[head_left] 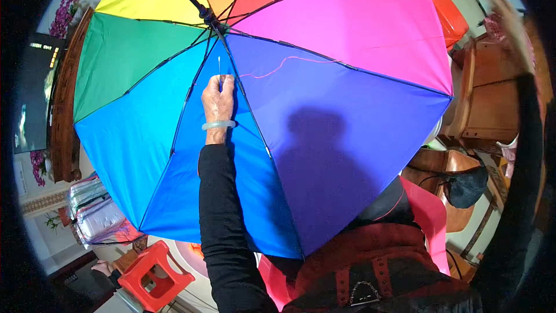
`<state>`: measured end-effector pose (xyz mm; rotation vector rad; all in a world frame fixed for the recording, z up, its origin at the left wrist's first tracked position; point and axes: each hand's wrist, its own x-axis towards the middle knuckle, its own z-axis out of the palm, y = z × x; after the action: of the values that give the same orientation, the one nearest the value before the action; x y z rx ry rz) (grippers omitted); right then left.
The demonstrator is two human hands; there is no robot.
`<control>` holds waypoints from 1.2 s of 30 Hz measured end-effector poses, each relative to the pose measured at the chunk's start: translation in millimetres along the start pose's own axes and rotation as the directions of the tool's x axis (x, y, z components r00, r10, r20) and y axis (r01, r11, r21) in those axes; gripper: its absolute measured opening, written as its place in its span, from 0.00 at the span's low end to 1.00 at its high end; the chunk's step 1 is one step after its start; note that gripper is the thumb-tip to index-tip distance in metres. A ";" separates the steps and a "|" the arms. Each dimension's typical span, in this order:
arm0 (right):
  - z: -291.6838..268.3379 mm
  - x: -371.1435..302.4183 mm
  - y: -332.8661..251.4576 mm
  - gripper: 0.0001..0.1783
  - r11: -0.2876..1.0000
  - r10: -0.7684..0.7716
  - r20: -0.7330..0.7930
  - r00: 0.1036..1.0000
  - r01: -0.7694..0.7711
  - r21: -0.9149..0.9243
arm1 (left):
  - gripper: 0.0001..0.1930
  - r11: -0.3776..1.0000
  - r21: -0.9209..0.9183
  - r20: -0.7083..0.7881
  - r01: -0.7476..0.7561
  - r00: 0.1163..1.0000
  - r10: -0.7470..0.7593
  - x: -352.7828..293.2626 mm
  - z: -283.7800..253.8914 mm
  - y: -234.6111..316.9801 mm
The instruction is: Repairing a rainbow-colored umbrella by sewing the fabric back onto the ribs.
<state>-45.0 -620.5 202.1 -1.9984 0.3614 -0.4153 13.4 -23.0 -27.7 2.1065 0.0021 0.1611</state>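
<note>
Left hand (219, 98) stretches forward over the umbrella (284, 95), pinching a thin tool (219, 64); right hand (512, 26) out wide, blurred, grip unclear.

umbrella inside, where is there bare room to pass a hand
The green panel is bare between its ribs; so is the purple panel below the pink thread, with only a shadow on it. Crowded: the hub, where ribs meet, and below it, the left hand with its thin tool.

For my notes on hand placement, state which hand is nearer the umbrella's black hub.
Left. The left hand is just below the black hub in the picture; the right hand is far to its right, past the pink panel.
</note>
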 end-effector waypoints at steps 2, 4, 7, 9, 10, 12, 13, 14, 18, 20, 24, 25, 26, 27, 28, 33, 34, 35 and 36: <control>112.4 5.5 -6.3 0.14 0.934 -0.073 0.272 0.959 0.161 -0.320 | 0.09 1.000 -0.017 -0.004 -0.010 1.000 0.010 4.8 10.1 4.3; 263.5 -49.8 -23.6 0.06 0.802 -0.219 0.716 0.663 0.540 -0.255 | 0.09 0.996 0.092 -0.021 0.008 1.000 -0.006 -1.3 -1.5 -11.8; 381.1 -87.9 -11.4 0.07 0.732 -0.430 0.753 0.497 0.680 -0.031 | 0.08 0.995 0.099 -0.007 -0.003 1.000 0.004 1.9 7.1 -5.1; 438.3 -106.8 -6.7 0.06 0.773 -0.432 0.700 0.568 0.633 -0.036 | 0.08 0.995 0.095 -0.016 0.025 1.000 -0.024 0.6 5.0 -1.0; 454.8 -110.9 -3.7 0.05 0.779 -0.453 0.655 0.605 0.626 -0.039 | 0.08 0.995 0.095 -0.009 0.023 1.000 -0.023 1.6 7.3 1.6; 474.1 -117.6 1.8 0.05 0.797 -0.381 0.655 0.653 0.591 -0.125 | 0.07 0.999 0.038 -0.011 0.024 1.000 -0.024 1.3 9.5 3.2; 481.4 -123.1 2.0 0.05 0.805 -0.311 0.651 0.692 0.556 -0.206 | 0.07 1.000 0.011 -0.015 0.028 1.000 -0.028 0.3 8.9 1.6; 485.8 -127.3 3.4 0.06 0.805 -0.241 0.641 0.729 0.519 -0.288 | 0.07 0.999 0.014 -0.014 0.033 0.999 -0.032 0.7 9.4 0.2; 482.5 -137.3 -5.3 0.08 0.831 -0.144 0.750 0.645 0.490 -0.262 | 0.07 0.999 -0.003 -0.024 0.032 0.999 -0.032 1.5 6.6 -8.4; 487.2 -137.5 -2.5 0.08 0.846 -0.153 0.747 0.647 0.476 -0.240 | 0.08 1.000 0.022 -0.025 0.015 1.000 -0.015 1.8 6.6 -9.7; 495.8 -128.8 7.3 0.07 0.873 -0.208 0.738 0.641 0.463 -0.156 | 0.09 0.992 0.109 -0.016 -0.062 0.998 0.065 3.2 11.4 -7.5; 498.4 -126.3 7.0 0.07 0.870 -0.251 0.746 0.617 0.481 -0.106 | 0.09 0.984 0.151 -0.014 -0.092 0.995 0.096 3.4 11.0 -7.3; 500.2 -124.6 7.1 0.07 0.865 -0.293 0.751 0.592 0.499 -0.055 | 0.09 0.984 0.152 -0.016 -0.091 0.995 0.095 4.2 10.4 -7.0; 500.8 -123.4 8.0 0.07 0.865 -0.294 0.752 0.590 0.499 -0.054 | 0.08 0.979 0.178 0.018 -0.097 0.995 0.095 5.4 9.7 -6.7; 500.6 -122.1 9.3 0.07 0.869 -0.296 0.756 0.584 0.493 -0.041 | 0.07 0.974 0.202 0.052 -0.103 0.994 0.094 6.8 9.2 -6.2; 497.0 -123.5 10.6 0.09 0.879 -0.322 0.756 0.570 0.476 0.015 | 0.06 0.870 0.360 0.200 -0.336 0.939 0.280 15.5 1.4 -11.1; 496.0 -124.9 10.7 0.09 0.880 -0.332 0.752 0.570 0.473 0.031 | 0.06 0.870 0.362 0.200 -0.335 0.939 0.279 16.4 -3.0 -12.5; 492.6 -125.8 10.8 0.09 0.881 -0.332 0.752 0.570 0.473 0.030 | 0.05 0.841 0.410 0.220 -0.353 0.933 0.285 18.1 -7.0 -14.3; 488.6 -127.4 11.3 0.09 0.869 -0.319 0.748 0.582 0.494 -0.014 | 0.05 0.809 0.457 0.240 -0.371 0.927 0.290 19.4 -11.3 -16.0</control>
<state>54.6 -183.7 -31.1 -2.2793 -0.6160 0.1916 32.4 -3.8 -33.4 2.6198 -0.4743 0.2181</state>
